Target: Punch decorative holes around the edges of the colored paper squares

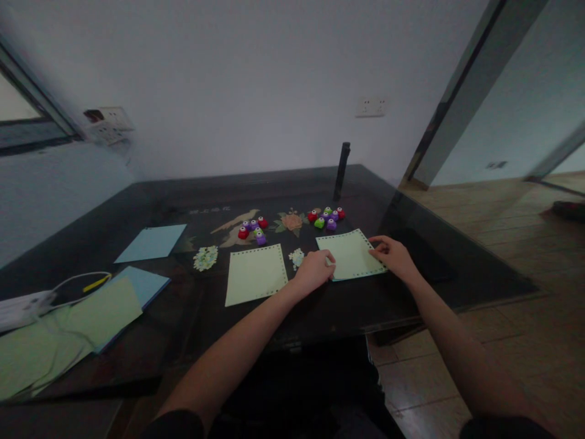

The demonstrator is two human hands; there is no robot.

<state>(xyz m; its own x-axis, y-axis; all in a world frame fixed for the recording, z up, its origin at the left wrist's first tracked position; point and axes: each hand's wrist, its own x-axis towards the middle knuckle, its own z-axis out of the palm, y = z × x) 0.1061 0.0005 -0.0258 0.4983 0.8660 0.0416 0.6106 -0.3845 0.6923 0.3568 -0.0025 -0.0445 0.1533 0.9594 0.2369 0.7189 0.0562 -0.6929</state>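
Observation:
A pale green paper sheet with a punched border lies on the dark table, over a blue sheet whose edge shows beneath. My left hand rests on its left edge, fingers curled against the paper. My right hand presses its right edge with fingers spread. A second punched green sheet lies just left of my left hand. Small paper scraps sit between the two sheets.
Two clusters of small coloured paper punches stand behind the sheets. A blue sheet, stacked green and blue papers, a power strip with cables lie left. A dark upright post stands at the back.

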